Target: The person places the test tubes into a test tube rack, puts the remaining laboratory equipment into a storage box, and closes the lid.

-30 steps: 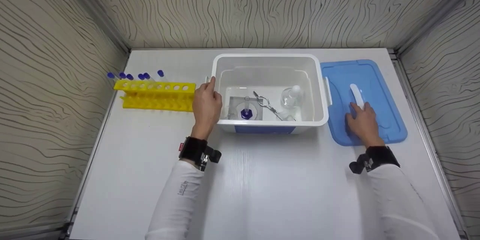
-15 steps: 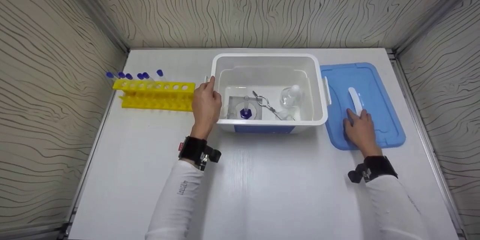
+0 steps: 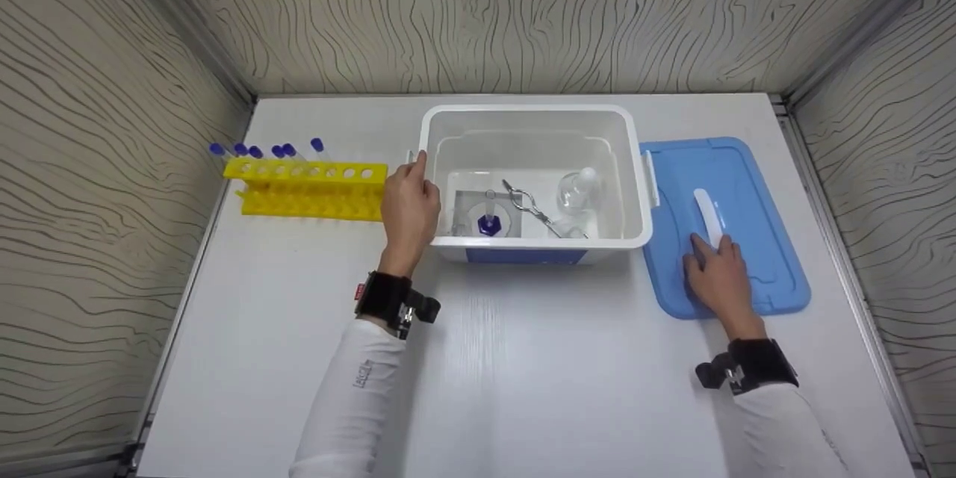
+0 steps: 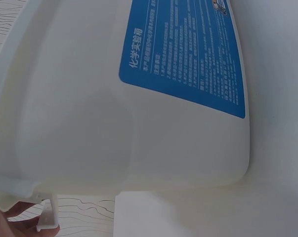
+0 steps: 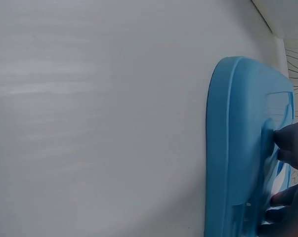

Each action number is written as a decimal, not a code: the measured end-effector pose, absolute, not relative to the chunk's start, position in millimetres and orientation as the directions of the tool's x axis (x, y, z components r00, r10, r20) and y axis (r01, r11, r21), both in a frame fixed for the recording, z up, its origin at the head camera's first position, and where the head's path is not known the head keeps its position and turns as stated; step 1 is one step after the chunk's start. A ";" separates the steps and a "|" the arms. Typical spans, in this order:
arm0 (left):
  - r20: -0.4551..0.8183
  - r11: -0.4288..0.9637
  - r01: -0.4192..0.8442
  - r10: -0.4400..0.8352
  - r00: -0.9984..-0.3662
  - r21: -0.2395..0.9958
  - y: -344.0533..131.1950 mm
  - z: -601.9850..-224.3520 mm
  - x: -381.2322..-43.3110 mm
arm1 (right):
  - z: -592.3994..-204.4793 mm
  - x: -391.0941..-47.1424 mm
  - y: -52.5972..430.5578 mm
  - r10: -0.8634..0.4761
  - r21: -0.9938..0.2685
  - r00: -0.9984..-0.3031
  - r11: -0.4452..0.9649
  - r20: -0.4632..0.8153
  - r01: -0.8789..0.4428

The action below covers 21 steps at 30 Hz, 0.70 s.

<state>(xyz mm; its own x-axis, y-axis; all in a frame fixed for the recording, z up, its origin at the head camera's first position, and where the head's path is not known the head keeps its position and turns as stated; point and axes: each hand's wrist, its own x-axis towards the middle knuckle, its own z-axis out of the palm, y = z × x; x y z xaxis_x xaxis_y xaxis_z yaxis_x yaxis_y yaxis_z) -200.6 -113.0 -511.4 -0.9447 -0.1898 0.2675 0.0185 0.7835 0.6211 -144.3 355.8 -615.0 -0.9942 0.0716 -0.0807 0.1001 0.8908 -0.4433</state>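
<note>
My left hand [image 3: 411,209] grips the left side of a white plastic storage box [image 3: 534,110]. In the left wrist view its fingers [image 4: 42,229] curl at the box's side handle [image 4: 49,215]. To the right of the box, a blue lid [image 3: 754,187] lies flat on the table. My right hand [image 3: 721,272] holds the near end of the lid's white handle [image 3: 706,210], thumb on one side and fingers on the other. Inside the box are metal tongs [image 3: 532,208], a clear glass bottle [image 3: 576,190] and a purple-based cylinder [image 3: 489,224].
A yellow test tube rack [image 3: 306,172] stands left of the box, close to my left hand. Several tubes with purple caps [image 3: 284,151] lean in it. Patterned walls [image 3: 508,22] enclose the white table [image 3: 523,358] at the back and sides.
My right hand has drawn the blue lid along the table toward me. My left hand and the box stay nearly where they were.
</note>
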 end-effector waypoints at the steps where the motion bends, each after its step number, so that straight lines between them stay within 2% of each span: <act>1: 0.271 0.785 0.020 -0.189 -0.944 0.620 -113.0 -511.1 -200.9 | -613.7 -142.3 355.2 0.072 -0.437 -0.994 0.893 -0.086 0.103; 6: 0.261 0.781 0.010 -0.197 -0.945 0.625 -112.2 -510.8 -201.7 | -606.2 -136.7 353.8 0.071 -0.405 -0.989 0.906 -0.129 0.118; 11: 0.245 0.780 -0.003 -0.200 -0.949 0.626 -110.9 -510.0 -201.8 | -600.2 -138.8 357.5 0.110 -0.414 -0.988 0.898 -0.111 0.147; 21: 0.224 0.778 -0.019 -0.204 -0.953 0.627 -111.3 -509.8 -200.6 | -591.5 -169.5 369.1 0.183 -0.431 -0.979 0.879 -0.090 0.203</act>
<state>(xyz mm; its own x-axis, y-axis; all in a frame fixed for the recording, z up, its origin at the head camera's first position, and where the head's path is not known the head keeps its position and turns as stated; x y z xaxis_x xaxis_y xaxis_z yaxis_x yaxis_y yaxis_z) -200.6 -111.3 -509.8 -0.9531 -0.2036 0.2238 -0.0190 0.7785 0.6274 -169.5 369.1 -591.5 -0.9791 0.1826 -0.0895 0.2033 0.8791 -0.4311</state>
